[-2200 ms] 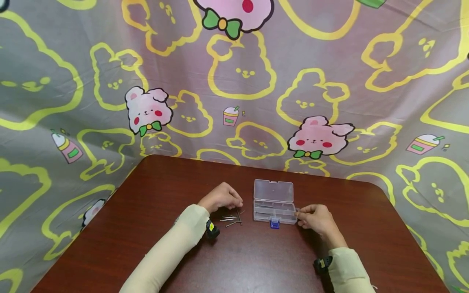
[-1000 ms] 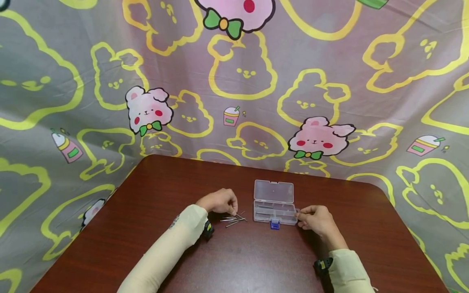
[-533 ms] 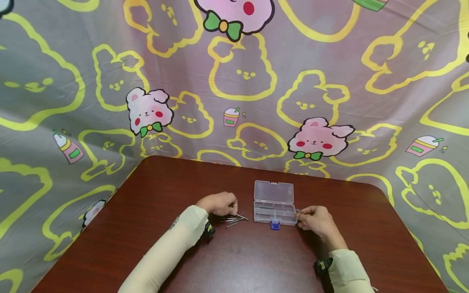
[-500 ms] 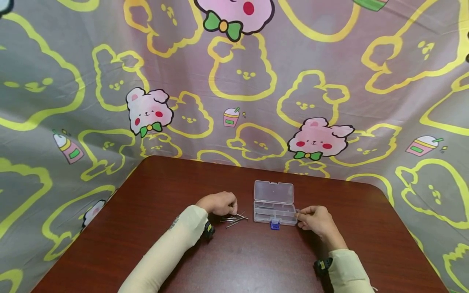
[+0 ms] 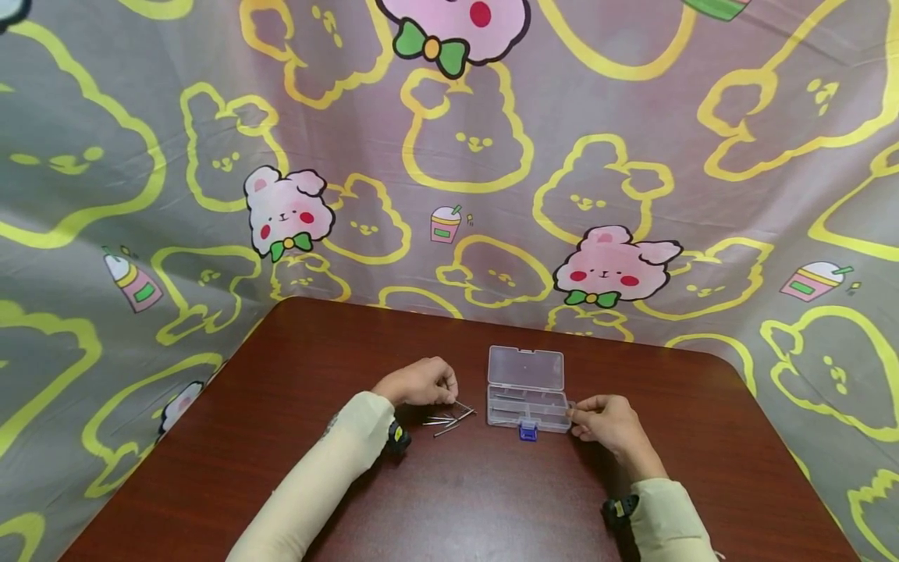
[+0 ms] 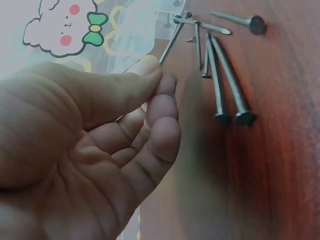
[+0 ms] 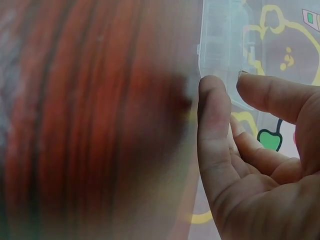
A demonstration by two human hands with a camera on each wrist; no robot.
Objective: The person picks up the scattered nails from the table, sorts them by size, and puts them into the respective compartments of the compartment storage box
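My left hand point(image 5: 421, 381) pinches one end of a thin nail point(image 6: 173, 44) between thumb and fingertips, its other end slanting out toward the loose nails. Several more steel nails point(image 5: 438, 421) lie loosely crossed on the table just under and in front of that hand; two thick ones point(image 6: 231, 82) lie side by side in the left wrist view. To their right stands a clear plastic compartment box point(image 5: 497, 420) with its lid point(image 5: 525, 368) raised and some nails inside. My right hand point(image 5: 609, 425) grips the box's right end between thumb and fingers.
A blue latch point(image 5: 528, 432) hangs at the box's front edge. The brown wooden table point(image 5: 506, 499) reaches back to a cartoon-printed cloth point(image 5: 393, 140) hanging behind it. Black wrist cameras point(image 5: 620, 509) sit at both cuffs.
My left hand dipped from above the pile to the nails, then rose slightly with a nail between its fingertips. The nails' arrangement has shifted. The right hand and box stay put.
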